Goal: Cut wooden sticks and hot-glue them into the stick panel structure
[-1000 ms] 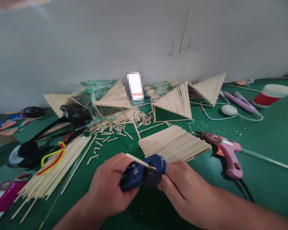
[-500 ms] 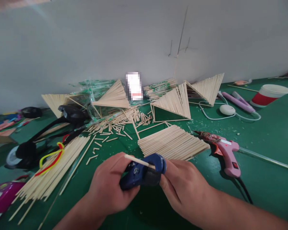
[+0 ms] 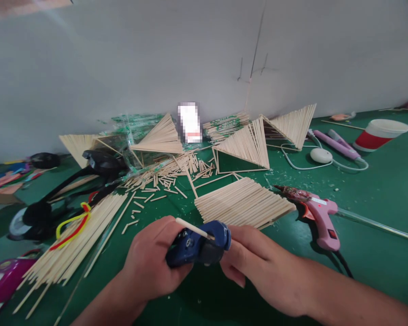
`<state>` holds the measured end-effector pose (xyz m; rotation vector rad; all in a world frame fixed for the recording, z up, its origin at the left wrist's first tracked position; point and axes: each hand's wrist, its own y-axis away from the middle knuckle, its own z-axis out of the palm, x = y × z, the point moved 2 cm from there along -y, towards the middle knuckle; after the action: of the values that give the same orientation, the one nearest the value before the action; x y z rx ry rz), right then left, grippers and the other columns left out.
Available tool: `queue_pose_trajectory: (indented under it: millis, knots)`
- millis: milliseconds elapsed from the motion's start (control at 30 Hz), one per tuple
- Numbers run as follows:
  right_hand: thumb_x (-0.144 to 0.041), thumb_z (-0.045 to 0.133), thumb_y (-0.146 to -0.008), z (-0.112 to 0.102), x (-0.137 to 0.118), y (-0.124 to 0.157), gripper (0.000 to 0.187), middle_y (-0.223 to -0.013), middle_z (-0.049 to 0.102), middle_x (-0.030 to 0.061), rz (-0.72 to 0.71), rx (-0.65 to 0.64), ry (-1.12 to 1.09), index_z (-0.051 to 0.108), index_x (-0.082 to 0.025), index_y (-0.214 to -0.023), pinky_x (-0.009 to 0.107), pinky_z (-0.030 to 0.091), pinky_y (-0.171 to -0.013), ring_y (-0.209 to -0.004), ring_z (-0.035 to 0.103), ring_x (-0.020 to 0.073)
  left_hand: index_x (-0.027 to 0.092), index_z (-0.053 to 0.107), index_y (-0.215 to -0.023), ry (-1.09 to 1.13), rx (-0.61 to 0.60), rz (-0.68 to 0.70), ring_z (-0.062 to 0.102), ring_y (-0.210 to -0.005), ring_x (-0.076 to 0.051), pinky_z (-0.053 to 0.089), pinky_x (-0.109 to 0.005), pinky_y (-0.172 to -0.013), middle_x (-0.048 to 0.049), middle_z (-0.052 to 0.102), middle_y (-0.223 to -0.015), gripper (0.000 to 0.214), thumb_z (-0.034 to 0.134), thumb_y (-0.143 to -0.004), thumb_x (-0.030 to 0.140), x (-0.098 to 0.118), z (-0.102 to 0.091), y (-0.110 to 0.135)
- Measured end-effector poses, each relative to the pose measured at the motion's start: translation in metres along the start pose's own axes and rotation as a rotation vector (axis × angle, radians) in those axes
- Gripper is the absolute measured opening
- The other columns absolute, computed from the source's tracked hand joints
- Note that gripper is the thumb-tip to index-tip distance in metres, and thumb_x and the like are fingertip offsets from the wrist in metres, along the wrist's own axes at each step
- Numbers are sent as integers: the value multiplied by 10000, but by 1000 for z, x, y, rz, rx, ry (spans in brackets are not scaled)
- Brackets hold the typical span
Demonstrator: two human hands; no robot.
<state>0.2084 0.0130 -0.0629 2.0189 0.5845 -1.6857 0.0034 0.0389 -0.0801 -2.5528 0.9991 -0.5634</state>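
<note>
My left hand (image 3: 149, 267) is wrapped round a dark blue cutter (image 3: 197, 246) low in the middle of the view. A short pale wooden stick (image 3: 193, 228) lies across the cutter's top, its end in the jaws. My right hand (image 3: 258, 267) sits against the cutter's right end, fingers curled, thumb and forefinger at the stick's end. Just beyond the hands lies a flat panel of glued sticks (image 3: 243, 203) on the green table (image 3: 377, 199).
A pink glue gun (image 3: 318, 215) with its cord lies to the right. Long loose sticks (image 3: 78, 235) and a black object (image 3: 61, 190) lie left. Several stick triangles (image 3: 246, 146), cut offcuts (image 3: 163, 176), a white mouse (image 3: 321, 155) and a red-and-white cup (image 3: 381, 133) stand by the wall.
The cutter and both hands have shifted slightly left and down. My right hand's fingers have loosened a little from the cutter's end.
</note>
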Motion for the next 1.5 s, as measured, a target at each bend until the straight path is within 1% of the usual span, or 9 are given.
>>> queue_pose_trajectory:
  millis: [100, 300, 500, 833, 1000, 1100, 1233, 1400, 1500]
  knots:
    - [-399, 262, -1018, -2, -4, 0, 452, -553, 401, -56, 19, -78, -46, 586, -165, -807, 193, 349, -489, -504, 388, 84, 212, 583, -903, 34, 8, 20, 634, -655, -204, 498, -310, -566, -37, 648, -748, 210, 613, -738, 337, 0, -1, -1]
    - [-286, 341, -971, 1, 3, 0, 308, -619, 483, -31, -154, 167, 297, 523, -181, -746, 207, 343, -523, -538, 446, 89, 214, 584, -920, 67, -28, -1, 644, -699, -193, 510, -299, -610, -35, 665, -804, 203, 586, -737, 303, 1, -1, -3]
    - [-277, 341, -967, 6, 8, 1, 273, -595, 451, -44, -198, 213, 401, 459, -201, -732, 224, 314, -496, -501, 398, 92, 213, 585, -828, 1, -50, -38, 627, -642, -192, 490, -297, -560, -33, 643, -721, 143, 558, -746, 328, 1, 0, 0]
    - [-259, 368, -966, 7, 12, -2, 266, -608, 471, -47, -152, 247, 280, 528, -190, -765, 212, 333, -503, -523, 432, 87, 212, 572, -980, -33, -25, 10, 674, -690, -215, 554, -318, -603, -40, 676, -792, 263, 589, -731, 293, -3, 1, 2]
    - [-253, 511, -930, 8, 15, 3, 97, -651, 509, -57, -194, 364, 165, 568, -193, -879, 189, 352, -514, -551, 454, 75, 213, 509, -1185, -4, -21, 6, 685, -950, -269, 583, -387, -796, -104, 684, -1063, 459, 606, -746, 307, -5, 2, -6]
    - [-226, 483, -958, 8, 11, 3, 163, -704, 552, -39, -244, 323, 136, 621, -180, -885, 173, 399, -592, -619, 502, 70, 215, 468, -1264, 11, 2, 15, 654, -1034, -300, 559, -439, -879, -124, 658, -1138, 558, 636, -743, 326, -6, 2, -5]
    - [-247, 438, -977, 11, 7, 1, 269, -627, 477, -43, -250, 228, 74, 614, -158, -794, 169, 374, -533, -566, 451, 65, 200, 424, -1340, -4, 23, 52, 600, -1115, -332, 508, -478, -953, -144, 617, -1216, 702, 689, -715, 377, -7, 0, -4]
    - [-275, 406, -999, 14, 7, 6, 302, -542, 441, -71, -316, 214, -20, 617, -157, -817, 145, 357, -466, -457, 424, 40, 189, 417, -1363, -89, 66, 128, 565, -1165, -324, 461, -452, -1001, -142, 589, -1260, 672, 625, -754, 383, -17, -10, -5]
    - [-242, 439, -982, 11, 4, 8, 239, -564, 483, -65, -388, 313, 140, 626, -164, -856, 156, 375, -497, -481, 466, 46, 179, 443, -1340, -238, 74, 9, 569, -1161, -313, 455, -430, -998, -135, 590, -1261, 580, 577, -809, 371, -36, -14, -7]
